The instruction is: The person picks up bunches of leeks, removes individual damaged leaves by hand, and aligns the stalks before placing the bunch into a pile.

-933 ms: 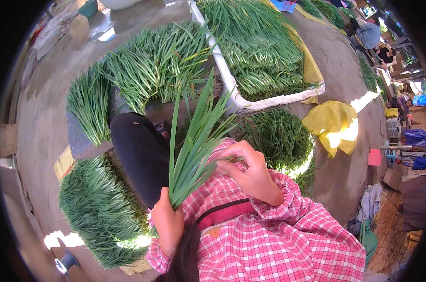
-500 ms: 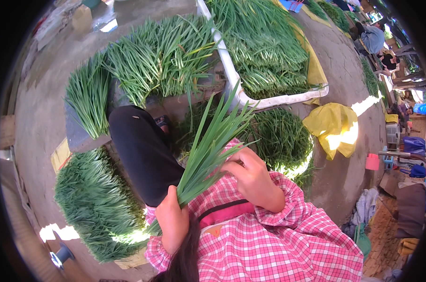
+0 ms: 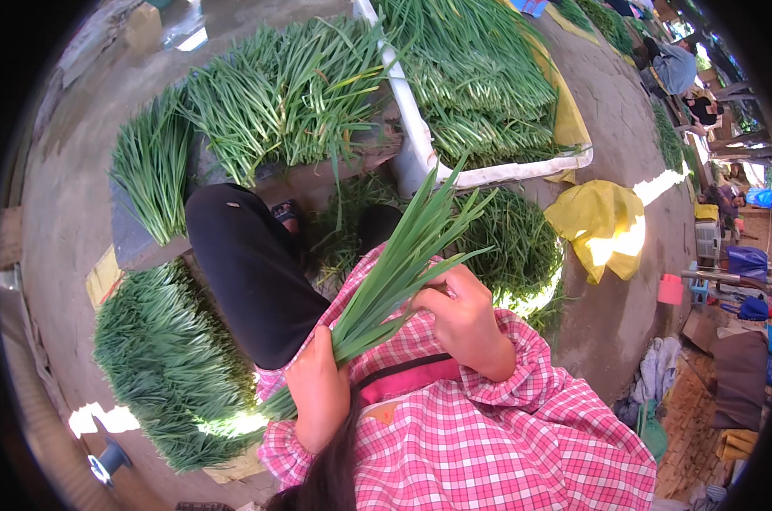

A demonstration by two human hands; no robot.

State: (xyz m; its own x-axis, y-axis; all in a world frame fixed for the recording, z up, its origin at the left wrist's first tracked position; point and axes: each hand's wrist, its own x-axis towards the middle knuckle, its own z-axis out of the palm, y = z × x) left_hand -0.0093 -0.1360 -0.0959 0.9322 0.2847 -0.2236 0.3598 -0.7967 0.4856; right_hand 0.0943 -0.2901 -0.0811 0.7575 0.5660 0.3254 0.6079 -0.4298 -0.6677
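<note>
The left hand point(image 3: 319, 387) is wrapped round the lower end of a bunch of green leaves point(image 3: 386, 289), which slants over the lap with its tips toward one o'clock. The right hand point(image 3: 463, 311) curls, thumb and forefinger close together, at the bunch's three o'clock edge; whether a blade is pinched there I cannot tell. The work in hand seems to be going over the leaves; the next move probably calls for a steady left hold and a light right pinch.

Tips overlap the white tub's rim point(image 3: 413, 111) in view; contact is unclear. From the bunch, the bent knee point(image 3: 237, 255) crowds nine to ten o'clock and a loose heap point(image 3: 509, 243) two. Toward four, past the right elbow, grey floor point(image 3: 612, 336) offers likely room.
</note>
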